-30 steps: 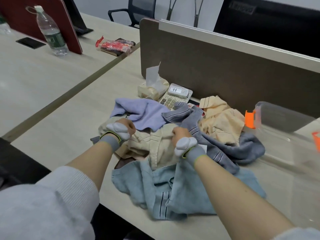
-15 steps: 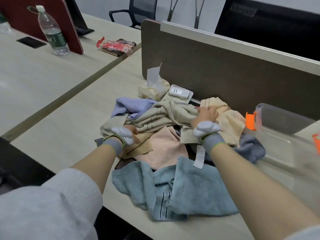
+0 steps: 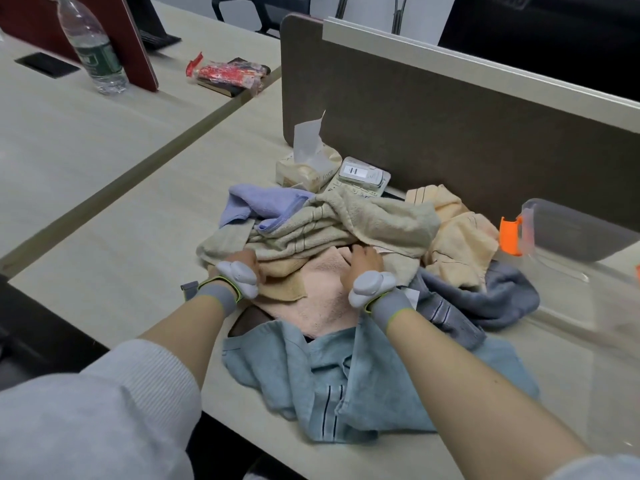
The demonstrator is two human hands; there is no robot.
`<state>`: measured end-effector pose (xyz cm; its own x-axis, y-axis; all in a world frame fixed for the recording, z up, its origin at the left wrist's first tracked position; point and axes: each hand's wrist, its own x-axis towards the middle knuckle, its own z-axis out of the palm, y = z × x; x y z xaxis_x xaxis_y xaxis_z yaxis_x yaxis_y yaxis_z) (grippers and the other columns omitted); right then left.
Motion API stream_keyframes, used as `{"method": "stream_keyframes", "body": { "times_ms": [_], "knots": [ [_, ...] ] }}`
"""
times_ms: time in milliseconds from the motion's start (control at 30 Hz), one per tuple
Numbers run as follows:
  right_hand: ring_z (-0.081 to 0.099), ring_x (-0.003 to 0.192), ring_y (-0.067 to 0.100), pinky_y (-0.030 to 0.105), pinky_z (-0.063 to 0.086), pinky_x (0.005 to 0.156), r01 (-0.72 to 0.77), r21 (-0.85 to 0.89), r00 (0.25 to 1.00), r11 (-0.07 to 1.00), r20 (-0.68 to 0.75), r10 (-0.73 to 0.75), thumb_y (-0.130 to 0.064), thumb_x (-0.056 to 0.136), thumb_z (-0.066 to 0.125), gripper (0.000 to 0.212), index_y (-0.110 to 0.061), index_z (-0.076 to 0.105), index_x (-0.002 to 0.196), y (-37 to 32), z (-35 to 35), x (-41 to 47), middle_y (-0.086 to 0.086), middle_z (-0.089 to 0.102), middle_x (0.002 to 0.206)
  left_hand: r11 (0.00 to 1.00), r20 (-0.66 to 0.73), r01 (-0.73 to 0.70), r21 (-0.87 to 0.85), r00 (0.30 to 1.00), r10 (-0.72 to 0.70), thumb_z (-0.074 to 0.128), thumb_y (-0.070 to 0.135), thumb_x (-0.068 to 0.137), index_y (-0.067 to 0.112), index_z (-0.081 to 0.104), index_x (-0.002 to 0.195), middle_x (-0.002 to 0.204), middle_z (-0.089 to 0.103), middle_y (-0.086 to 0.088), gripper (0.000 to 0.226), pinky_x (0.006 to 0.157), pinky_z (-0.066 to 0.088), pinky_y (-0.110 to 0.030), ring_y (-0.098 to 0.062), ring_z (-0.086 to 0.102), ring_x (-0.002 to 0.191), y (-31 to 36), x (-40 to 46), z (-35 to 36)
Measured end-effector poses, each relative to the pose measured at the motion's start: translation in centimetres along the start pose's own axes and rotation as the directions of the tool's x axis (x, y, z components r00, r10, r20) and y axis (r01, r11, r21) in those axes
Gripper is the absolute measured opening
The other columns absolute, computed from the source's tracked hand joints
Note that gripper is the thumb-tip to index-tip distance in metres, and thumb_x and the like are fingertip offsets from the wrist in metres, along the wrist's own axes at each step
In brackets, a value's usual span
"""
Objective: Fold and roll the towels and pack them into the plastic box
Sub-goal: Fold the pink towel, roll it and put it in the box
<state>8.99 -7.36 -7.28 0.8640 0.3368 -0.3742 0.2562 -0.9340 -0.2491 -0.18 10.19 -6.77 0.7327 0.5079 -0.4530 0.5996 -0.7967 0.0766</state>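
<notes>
Head view: the crumpled pile of towels lies on the pale wooden desk [image 3: 121, 237], directly ahead of both hands. The left hand [image 3: 242, 271] grips the near left edge of the tan terry towel [image 3: 280, 282], fingers curled into the cloth. The right hand [image 3: 363, 268] rests on the pink terry towel [image 3: 325, 299]; whether its fingers pinch the cloth cannot be determined. The pink towel lies between the hands and beneath the beige striped towel [image 3: 346, 223], nearer the right hand. The clear plastic box with orange clips [image 3: 571, 237] stands well to the right, apparently unpacked
</notes>
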Motion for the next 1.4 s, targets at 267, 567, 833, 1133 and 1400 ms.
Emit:
{"method": "stream_keyframes", "body": {
  "times_ms": [267,567,833,1133,1400],
  "knots": [
    [0.052,0.117,0.032,0.031,0.043,0.089,0.025,0.044,0.996,0.999,0.079,-0.029,-0.018,0.094,0.044,0.016,-0.01,0.053,0.105,0.7,-0.4,0.5,0.016,0.055,0.128,0.995,-0.094,-0.094,0.016,0.991,0.096,0.046,0.017,0.096,0.011,0.047,0.125,0.122,0.053,-0.01,0.03,0.084,0.039,-0.032,-0.029,0.05,0.12,1.6,0.3,-2.8],
    [0.049,0.087,0.014,0.019,0.036,0.063,0.167,0.689,0.98,0.705,-0.195,-0.042,0.005,0.084,0.051,0.021,-0.007,0.067,0.086,-1.4,-12.0,-0.9,0.001,0.055,0.077,0.842,-0.205,-0.286,-0.457,0.955,0.213,0.05,0.008,0.091,0.015,0.061,0.119,0.126,0.057,-0.006,0.031,0.082,0.041,-0.019,-0.026,0.056,0.112,7.4,-0.1,-8.6],
    [0.046,0.054,0.009,0.006,0.038,0.041,0.24,0.841,0.968,0.485,-0.246,-0.053,0.008,0.074,0.048,0.028,-0.012,0.062,0.062,2.1,-20.3,-6.1,-0.004,0.057,0.052,0.595,-0.156,-0.499,-0.63,0.832,0.532,0.052,-0.015,0.079,0.012,0.063,0.12,0.119,0.062,-0.005,0.051,0.088,0.042,-0.022,-0.019,0.054,0.114,14.9,-3.2,-12.7],
    [0.055,0.079,0.022,0.027,0.048,0.068,0.113,0.709,0.909,0.696,-0.356,0.215,-0.004,0.077,0.057,0.024,-0.019,0.063,0.06,11.3,-21.9,-10.3,0.0,0.059,0.067,0.67,-0.004,-0.5,-0.548,0.803,0.596,0.071,-0.004,0.068,0.019,0.045,0.053,0.05,0.042,0.004,0.038,0.036,0.024,-0.012,-0.01,0.035,0.047,21.5,-8.0,-10.8],
    [0.051,0.064,0.014,0.021,0.044,0.059,0.179,0.664,0.905,0.726,-0.4,0.143,0.004,0.078,0.053,0.035,-0.02,0.062,0.053,18.7,-22.4,-15.2,-0.001,0.055,0.058,0.418,-0.089,-0.361,-0.834,0.835,0.544,0.048,-0.004,0.088,0.021,0.045,0.129,0.111,0.044,-0.004,0.048,0.044,0.049,-0.024,-0.019,0.053,0.061,28.9,-14.6,-8.9]
  ]
}}
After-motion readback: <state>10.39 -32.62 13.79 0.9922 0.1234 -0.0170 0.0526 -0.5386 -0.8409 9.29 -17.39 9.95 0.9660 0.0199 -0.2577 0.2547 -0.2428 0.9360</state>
